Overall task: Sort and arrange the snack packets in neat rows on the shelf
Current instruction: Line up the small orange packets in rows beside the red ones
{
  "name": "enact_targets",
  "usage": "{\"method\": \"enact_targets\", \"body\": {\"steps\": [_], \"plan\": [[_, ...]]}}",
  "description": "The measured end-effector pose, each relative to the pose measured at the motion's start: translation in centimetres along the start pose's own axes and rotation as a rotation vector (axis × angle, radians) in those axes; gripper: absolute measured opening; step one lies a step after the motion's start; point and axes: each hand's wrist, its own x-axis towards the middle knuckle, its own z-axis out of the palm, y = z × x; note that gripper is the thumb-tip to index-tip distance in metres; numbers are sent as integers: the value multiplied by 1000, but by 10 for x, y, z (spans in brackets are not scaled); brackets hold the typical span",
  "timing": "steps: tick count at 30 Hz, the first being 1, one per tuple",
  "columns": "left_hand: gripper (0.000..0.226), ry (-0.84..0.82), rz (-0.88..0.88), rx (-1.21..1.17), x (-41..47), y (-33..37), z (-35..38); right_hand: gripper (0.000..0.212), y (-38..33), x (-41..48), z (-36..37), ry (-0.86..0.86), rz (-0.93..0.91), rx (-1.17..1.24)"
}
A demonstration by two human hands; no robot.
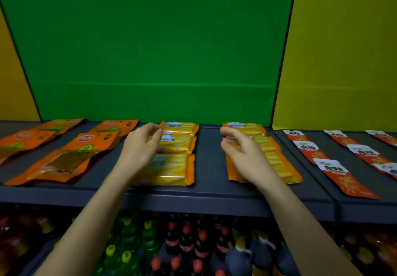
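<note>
— Bottles sit nearest, on the level below: dark plastic bottles with red caps [187, 239], green bottles with yellow caps [126, 256] and dark handled jugs [238, 258]. Any labels legible?
— None; it's too dim and blurred. Above them runs the dark grey shelf [204, 196], with both bare forearms reaching over its front edge.
— And the hands?
— The left hand [141, 149] hovers over the left column of glossy yellow foil snack packets [174, 168]. Its fingers are loosely curled, with the tips at a rear packet's edge, but it's blurred, so I cannot tell whether it pinches. The right hand [245, 155] hangs over the right column of the same packets [285, 168], fingers relaxed and apart, gripping nothing.
— Any writing on them?
— Blue labels with pale lettering, unreadable. To the left lie flat orange pouches with clear windows [64, 159], each with a round pink logo and a green oval. To the right, long red packets with white ends [348, 181] carry bold dark Chinese characters, too soft to read.
— Behind?
— A green back panel [150, 50], with yellow panels [343, 50] flanking it.
</note>
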Motion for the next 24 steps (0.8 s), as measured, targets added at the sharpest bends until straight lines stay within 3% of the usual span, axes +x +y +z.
{"method": "enact_targets", "body": {"steps": [4,10,20,24], "plan": [[32,-82,-144,-33,14,-49,-17,48,-20,6,55,-88,147,18],[40,-374,-264,-162,21,-73,-6,30,-31,10,101,-46,304,56],[37,-409,-268,-290,25,-79,-7,38,-41,13,116,14,371,10],[50,-396,-244,-263,17,-87,-21,43,-40,4,109,-9,350,44]]}}
